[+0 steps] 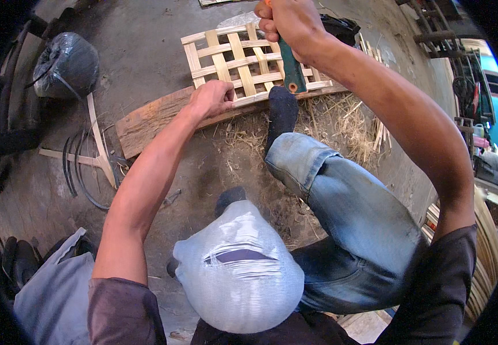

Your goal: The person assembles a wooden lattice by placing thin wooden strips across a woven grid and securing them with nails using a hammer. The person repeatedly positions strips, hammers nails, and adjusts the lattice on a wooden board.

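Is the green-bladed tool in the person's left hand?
No, the right hand holds the green-bladed tool, while the left hand is at the woven lattice.

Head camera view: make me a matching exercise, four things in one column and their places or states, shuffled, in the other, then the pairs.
1. woven slat panel
2. flat green tool
3. wooden plank
4. left knee of the jeans

A. held in the right hand
B. torn open
C. touched by the left hand
D. beneath the panel's near edge

Pairs: 1-C, 2-A, 3-D, 4-B
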Tool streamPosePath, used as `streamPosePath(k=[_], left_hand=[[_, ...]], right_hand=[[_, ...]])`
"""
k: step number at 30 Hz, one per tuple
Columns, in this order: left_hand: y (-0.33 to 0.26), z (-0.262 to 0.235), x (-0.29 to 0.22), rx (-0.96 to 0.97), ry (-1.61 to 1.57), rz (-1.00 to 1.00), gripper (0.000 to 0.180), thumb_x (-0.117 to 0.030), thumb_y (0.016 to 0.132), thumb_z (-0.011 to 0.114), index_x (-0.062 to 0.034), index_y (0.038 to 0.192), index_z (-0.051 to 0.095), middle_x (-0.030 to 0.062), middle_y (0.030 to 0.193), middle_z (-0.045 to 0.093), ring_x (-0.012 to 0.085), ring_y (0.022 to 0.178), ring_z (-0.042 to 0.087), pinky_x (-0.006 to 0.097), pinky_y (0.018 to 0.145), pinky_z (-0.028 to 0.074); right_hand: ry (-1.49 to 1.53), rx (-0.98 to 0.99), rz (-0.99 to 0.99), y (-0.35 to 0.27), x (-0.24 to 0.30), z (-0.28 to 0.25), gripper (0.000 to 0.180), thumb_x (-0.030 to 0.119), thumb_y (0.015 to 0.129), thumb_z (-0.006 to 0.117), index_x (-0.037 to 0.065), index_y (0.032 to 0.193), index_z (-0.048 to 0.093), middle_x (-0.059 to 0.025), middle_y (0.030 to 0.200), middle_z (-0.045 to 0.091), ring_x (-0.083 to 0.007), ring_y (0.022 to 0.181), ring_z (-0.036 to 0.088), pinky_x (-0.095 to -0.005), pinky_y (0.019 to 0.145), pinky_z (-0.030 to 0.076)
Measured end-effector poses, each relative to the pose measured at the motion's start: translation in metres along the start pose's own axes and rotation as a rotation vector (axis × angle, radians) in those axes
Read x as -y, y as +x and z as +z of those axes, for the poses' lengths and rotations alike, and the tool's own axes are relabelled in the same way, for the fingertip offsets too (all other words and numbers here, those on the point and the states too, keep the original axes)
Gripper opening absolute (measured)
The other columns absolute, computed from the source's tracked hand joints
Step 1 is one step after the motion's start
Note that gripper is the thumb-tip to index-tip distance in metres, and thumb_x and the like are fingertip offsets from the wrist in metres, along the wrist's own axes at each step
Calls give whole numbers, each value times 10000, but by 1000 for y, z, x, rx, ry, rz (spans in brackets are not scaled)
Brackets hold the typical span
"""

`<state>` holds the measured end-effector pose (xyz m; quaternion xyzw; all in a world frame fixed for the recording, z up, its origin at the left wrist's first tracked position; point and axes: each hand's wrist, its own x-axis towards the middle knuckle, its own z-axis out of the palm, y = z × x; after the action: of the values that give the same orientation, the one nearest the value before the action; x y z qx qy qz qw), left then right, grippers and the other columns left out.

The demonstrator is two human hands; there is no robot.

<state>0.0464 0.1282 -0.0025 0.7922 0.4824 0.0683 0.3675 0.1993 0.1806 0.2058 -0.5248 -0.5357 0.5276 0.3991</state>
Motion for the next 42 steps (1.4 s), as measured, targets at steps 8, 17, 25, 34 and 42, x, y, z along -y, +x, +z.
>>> streamPosePath(k=[8,17,25,34,42], left_hand=[[15,4,-21,25,-2,23,208,-213,819,768,-62,942,695,121,951,730,303,926,697,431,794,549],[-11,2,11,-92,-29,135,265,-225,842,753,-53,1015,649,159,995,662,336,964,647,439,843,524],[-5,-18,27,-254,305,71,1003,-683,634,793,-239,1467,455,86,1544,375,288,1453,298,555,1184,241],[3,-1,43,-229,459,63,1145,-811,602,720,-302,1539,303,75,1598,265,308,1490,206,576,1211,157],[4,1,48,-245,436,84,1138,-786,594,740,-321,1534,297,66,1592,266,315,1488,205,589,1210,162]], right_hand=[[-89,-107,-324,13,44,0,472,489,1044,464,24,1019,545,-8,569,458,-121,416,421,-293,391,356],[-794,-438,-131,-138,-138,1,232,207,1042,469,17,1154,540,-274,892,660,-512,809,628,-561,647,477],[-781,-331,47,-153,-180,5,182,200,1025,513,20,1035,491,-291,767,622,-523,750,606,-590,610,436],[-791,-331,14,-147,-174,5,178,176,1017,524,5,1033,477,-311,766,627,-522,764,625,-591,606,470],[-878,-294,181,-149,-170,5,203,164,1008,522,7,1135,497,-321,820,645,-524,801,634,-598,644,493]])
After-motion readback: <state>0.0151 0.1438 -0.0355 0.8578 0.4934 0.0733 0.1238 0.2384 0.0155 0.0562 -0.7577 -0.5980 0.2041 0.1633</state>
